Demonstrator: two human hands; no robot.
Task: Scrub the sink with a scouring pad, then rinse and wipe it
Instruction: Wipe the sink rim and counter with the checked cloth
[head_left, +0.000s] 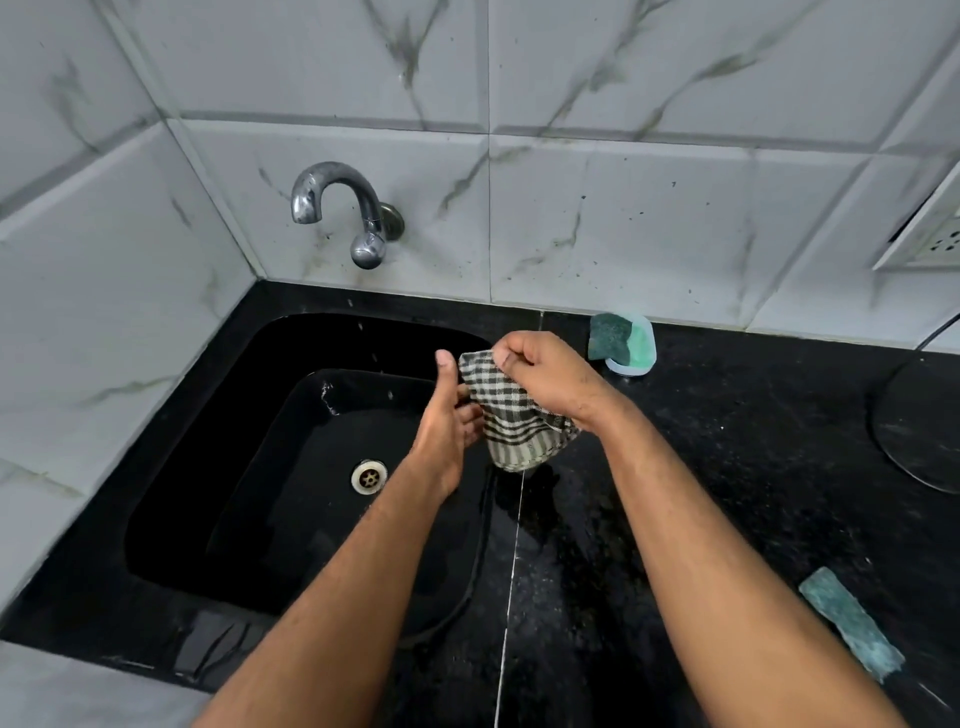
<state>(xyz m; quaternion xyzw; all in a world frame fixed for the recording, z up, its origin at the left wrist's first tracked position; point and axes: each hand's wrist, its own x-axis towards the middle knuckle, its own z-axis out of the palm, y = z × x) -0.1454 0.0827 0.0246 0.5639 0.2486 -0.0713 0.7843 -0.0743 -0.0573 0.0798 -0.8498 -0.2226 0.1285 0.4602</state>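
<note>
Pinching the checked cloth (511, 415) at its top edge, right hand (545, 376) holds it over the sink (171, 519) rim; left hand (447, 421), fingers loose, touches its side. Scouring pad (609, 336) sits parked in its dish near the wall, so this looks like the wipe step; next move calls for bunching the cloth and pressing it into the wet basin.

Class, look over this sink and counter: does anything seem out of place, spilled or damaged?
Little stands out. A green scouring pad lies loose near the counter's front edge, far from the soap dish holding another pad. Dark specks spatter the wall tiles.
</note>
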